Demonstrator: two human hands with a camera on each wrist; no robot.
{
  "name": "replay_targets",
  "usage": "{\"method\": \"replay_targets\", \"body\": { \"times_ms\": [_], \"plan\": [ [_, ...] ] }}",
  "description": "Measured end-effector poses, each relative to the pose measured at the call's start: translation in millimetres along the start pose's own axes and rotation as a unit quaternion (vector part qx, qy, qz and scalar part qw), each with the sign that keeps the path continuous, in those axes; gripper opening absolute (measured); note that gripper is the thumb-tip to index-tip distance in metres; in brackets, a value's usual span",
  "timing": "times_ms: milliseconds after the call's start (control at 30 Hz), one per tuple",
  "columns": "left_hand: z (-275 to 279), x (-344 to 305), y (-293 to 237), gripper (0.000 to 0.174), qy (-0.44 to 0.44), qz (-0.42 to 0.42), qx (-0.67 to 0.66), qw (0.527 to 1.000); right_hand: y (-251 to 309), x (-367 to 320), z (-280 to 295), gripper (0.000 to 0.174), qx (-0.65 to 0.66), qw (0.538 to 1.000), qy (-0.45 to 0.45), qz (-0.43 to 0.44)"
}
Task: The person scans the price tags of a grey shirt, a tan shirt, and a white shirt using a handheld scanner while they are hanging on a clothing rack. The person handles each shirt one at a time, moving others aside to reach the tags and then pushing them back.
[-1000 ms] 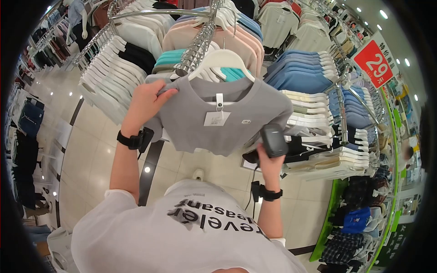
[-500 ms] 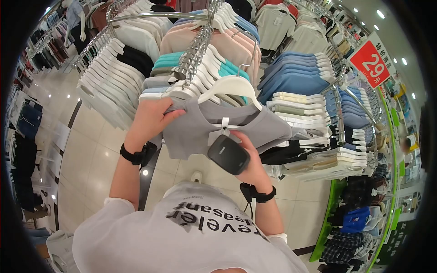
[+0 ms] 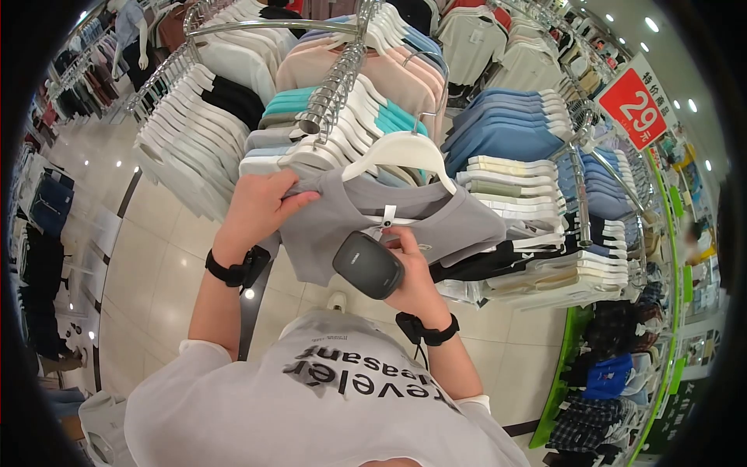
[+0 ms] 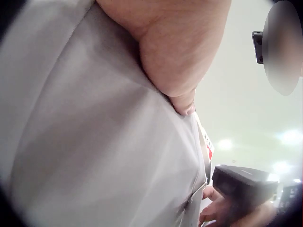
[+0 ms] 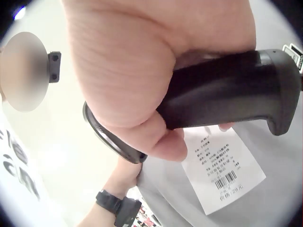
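Observation:
A grey T-shirt [image 3: 327,226] hangs tilted on a white hanger [image 3: 401,152] in front of the rack. My left hand [image 3: 261,210] pinches its shoulder; in the left wrist view the left hand [image 4: 177,42] has its thumb on the grey cloth [image 4: 104,127]. My right hand [image 3: 412,276] grips a black handheld scanner [image 3: 368,265] over the shirt's front. In the right wrist view, the right hand [image 5: 128,71] has its fingers round the scanner's handle [image 5: 222,94]. A white paper tag [image 5: 222,170] with a barcode lies against the grey fabric, just beyond the handle.
A chrome rail [image 3: 331,86] with hooks juts toward me above rows of hung shirts. Blue shirts [image 3: 506,124] and pale folded-looking ones hang at the right, white ones [image 3: 187,140] at the left. A red price sign [image 3: 634,105] stands at the upper right.
My right hand has moved left with the scanner, from the shirt's right side to its middle by the tag. The shirt and hanger have dropped slightly toward me, the left hand still pinching the shoulder.

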State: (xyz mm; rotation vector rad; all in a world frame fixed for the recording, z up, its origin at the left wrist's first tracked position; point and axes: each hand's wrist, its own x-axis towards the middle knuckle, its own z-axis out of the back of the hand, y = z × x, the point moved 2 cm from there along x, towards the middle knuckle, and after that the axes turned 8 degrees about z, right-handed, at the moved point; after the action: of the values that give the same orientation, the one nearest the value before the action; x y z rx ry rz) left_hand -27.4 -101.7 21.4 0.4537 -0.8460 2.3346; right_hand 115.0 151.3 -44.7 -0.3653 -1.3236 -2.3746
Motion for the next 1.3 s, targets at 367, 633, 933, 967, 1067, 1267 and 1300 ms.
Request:
{"method": "replay_targets", "body": {
  "times_ms": [367, 633, 933, 967, 1067, 1267, 1300],
  "plan": [
    [1.1, -1.7, -2.9, 0.037, -0.002, -0.013, 0.015, 1.000, 4.2, -8.6, -6.0, 0.044, -0.050, 0.994, -0.077, 0.054],
    [-2.8, -4.6, -5.3, 0.038, 0.009, -0.017, 0.009, 1.000, 9.6, -1.6, -3.8, 0.050, 0.114, 0.993, -0.043, -0.003],
    [-4.2, -12.2, -3.8, 0.040, 0.010, -0.034, 0.033, 0.999, 15.6, -14.4, 36.5, 0.042, 0.268, 0.956, -0.079, -0.093],
    [-4.3, -13.3, -4.7, 0.041, 0.015, -0.036, 0.040, 0.998, 16.8, -12.9, 44.0, 0.040, 0.275, 0.952, -0.100, -0.093],
    [-6.2, -17.5, -7.0, 0.042, 0.021, -0.053, 0.057, 0.997, 9.3, -13.3, 55.0, 0.043, 0.331, 0.923, -0.159, -0.113],
    [-8.0, -24.6, -11.4, 0.035, 0.032, -0.062, 0.061, 0.996, 12.5, -9.9, 55.8, 0.049, 0.360, 0.902, -0.216, -0.101],
    [-8.7, -25.4, -12.0, 0.035, 0.033, -0.062, 0.061, 0.996, 15.3, -8.6, 54.6, 0.049, 0.350, 0.903, -0.226, -0.100]
  ]
}}
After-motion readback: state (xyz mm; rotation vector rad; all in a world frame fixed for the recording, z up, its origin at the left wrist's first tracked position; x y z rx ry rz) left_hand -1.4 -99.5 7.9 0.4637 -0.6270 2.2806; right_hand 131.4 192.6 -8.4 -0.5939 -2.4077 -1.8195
